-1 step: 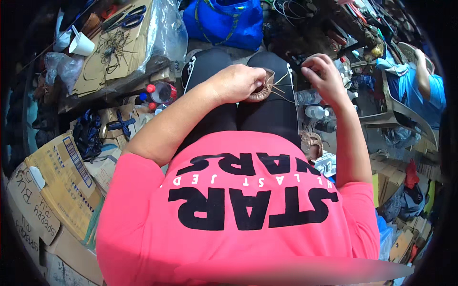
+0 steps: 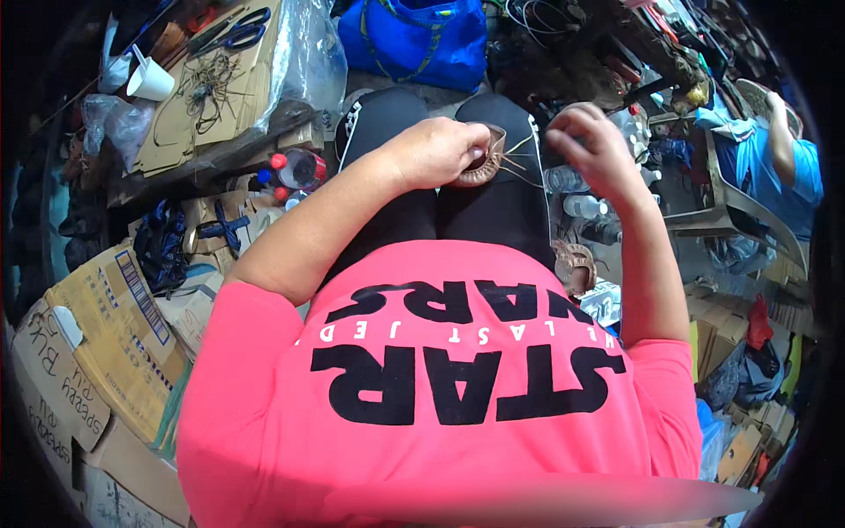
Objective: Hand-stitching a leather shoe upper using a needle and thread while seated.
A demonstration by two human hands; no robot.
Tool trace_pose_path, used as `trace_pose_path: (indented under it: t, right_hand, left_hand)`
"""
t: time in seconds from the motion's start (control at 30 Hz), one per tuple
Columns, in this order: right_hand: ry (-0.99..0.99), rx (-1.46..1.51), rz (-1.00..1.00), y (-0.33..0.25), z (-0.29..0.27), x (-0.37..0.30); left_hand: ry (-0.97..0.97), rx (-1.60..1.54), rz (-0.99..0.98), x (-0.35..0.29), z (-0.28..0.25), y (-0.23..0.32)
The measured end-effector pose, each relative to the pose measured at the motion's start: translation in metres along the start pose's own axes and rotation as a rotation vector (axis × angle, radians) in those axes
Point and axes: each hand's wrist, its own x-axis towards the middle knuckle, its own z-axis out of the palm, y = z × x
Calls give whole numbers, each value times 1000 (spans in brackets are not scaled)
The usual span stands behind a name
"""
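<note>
My left hand (image 2: 437, 151) is closed on a small brown leather shoe piece (image 2: 481, 175) with a gathered, stitched edge, resting over my right thigh. Its fingers hide part of the opening. Thin tan laces (image 2: 510, 160) stick out from the leather's right side across my dark trousers. Off to the right, my right hand (image 2: 594, 145) is raised apart from the shoe piece, fingers curled in and slightly blurred. Whatever it pinches, if anything, is too small to make out. A second brown stitched leather piece (image 2: 576, 267) lies beside my right hip.
A blue bag (image 2: 414, 44) stands ahead of my knees. At left, a cardboard-topped table (image 2: 163, 145) bears scissors (image 2: 246, 31), a tangle of laces (image 2: 209, 88) and a white cup (image 2: 150, 82). Plastic bottles (image 2: 583, 207) stand at right, near a chair (image 2: 731, 207) and another person's arm (image 2: 780, 141).
My right hand has shifted slightly left and its fingers have curled further, with some blur. My left hand and the shoe piece stay nearly in place.
</note>
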Motion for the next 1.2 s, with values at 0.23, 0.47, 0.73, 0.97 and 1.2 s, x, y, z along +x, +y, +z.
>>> trace_pose_path:
  t: [0.23, 0.47, 0.73, 0.97, 1.2]
  right_hand:
    - [-316, -475, -313, -26, 32, 9]
    - [-158, -280, -358, 13, 28, -4]
    - [140, 1016, 194, 40, -7, -4]
    - [-289, 1486, -202, -62, 28, 12]
    - [-157, 130, 337, 58, 2, -72]
  left_hand:
    - [-10, 49, 47, -3, -2, -4]
    - [141, 317, 187, -50, -28, -19]
    - [454, -669, -133, -76, -87, -4]
    - [-335, -1250, 116, -44, -42, 74]
    - [350, 367, -243, -129, -123, -27]
